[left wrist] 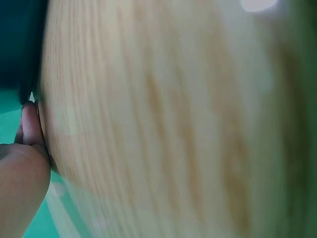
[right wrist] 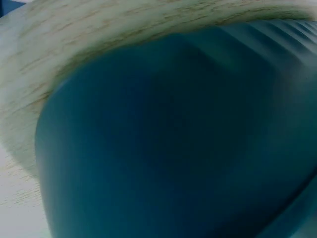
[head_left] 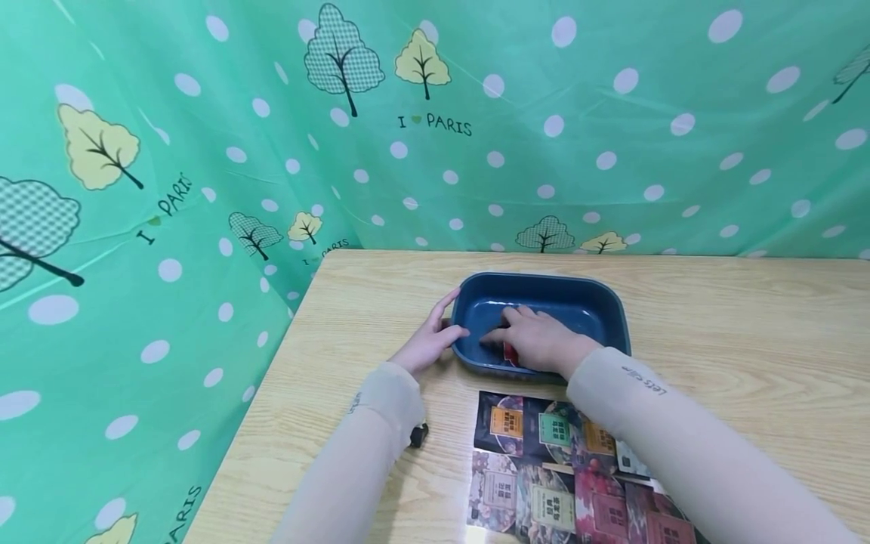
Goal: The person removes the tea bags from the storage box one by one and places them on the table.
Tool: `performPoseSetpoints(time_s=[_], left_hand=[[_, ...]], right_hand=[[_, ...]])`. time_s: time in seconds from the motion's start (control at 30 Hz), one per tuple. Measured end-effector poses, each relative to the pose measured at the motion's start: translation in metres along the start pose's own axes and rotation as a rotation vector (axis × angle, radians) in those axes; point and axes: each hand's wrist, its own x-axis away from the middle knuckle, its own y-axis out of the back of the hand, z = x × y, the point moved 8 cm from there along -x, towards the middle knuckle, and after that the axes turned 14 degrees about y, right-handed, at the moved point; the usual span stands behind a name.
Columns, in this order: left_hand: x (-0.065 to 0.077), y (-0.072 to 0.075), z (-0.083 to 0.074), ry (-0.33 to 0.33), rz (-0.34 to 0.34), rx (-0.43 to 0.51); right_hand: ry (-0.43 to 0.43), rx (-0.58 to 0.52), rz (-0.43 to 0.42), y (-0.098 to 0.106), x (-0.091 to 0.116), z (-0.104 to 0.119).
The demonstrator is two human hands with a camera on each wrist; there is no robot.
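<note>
A dark blue rectangular bin (head_left: 557,284) stands on the wooden table. My left hand (head_left: 430,340) grips its left end, thumb over the rim and fingers along the outside wall. In the left wrist view, part of that hand (left wrist: 25,163) shows low at the left edge, beside the dark bin. My right hand (head_left: 540,340) reaches down inside the bin, holding a small red packet (head_left: 510,353) against the floor near the front wall. The hand covers most of that packet. The bin's blue outer wall (right wrist: 148,148) fills most of the right wrist view.
Several food packets (head_left: 553,505) with colourful labels lie in rows on the table (head_left: 741,332) in front of the bin. The right forearm covers some of them. A small black object (head_left: 418,435) shows beside the left sleeve. Green patterned cloth (head_left: 612,151) hangs behind and to the left.
</note>
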Motion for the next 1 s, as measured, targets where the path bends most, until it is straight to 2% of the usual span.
performPoseSetpoints(time_s=[0.27,0.57,0.7,0.87,1.0], left_hand=[[-0.001,-0.001,-0.001,0.017,-0.010,-0.003],[0.000,-0.002,0.000,0.014,-0.014,-0.013],[0.000,-0.002,0.001,0.018,-0.019,-0.013],[0.001,0.000,0.000,0.009,-0.029,-0.006],[0.000,0.001,0.000,0.005,-0.028,-0.008]], right_hand=[[-0.006,0.033,-0.057,0.004,-0.001,0.000],[0.004,0.083,-0.144,0.017,0.011,0.001],[0.011,0.169,-0.149,0.024,0.017,0.003],[0.039,0.332,-0.182,0.037,0.028,0.010],[0.033,0.400,-0.223,0.048,0.040,0.012]])
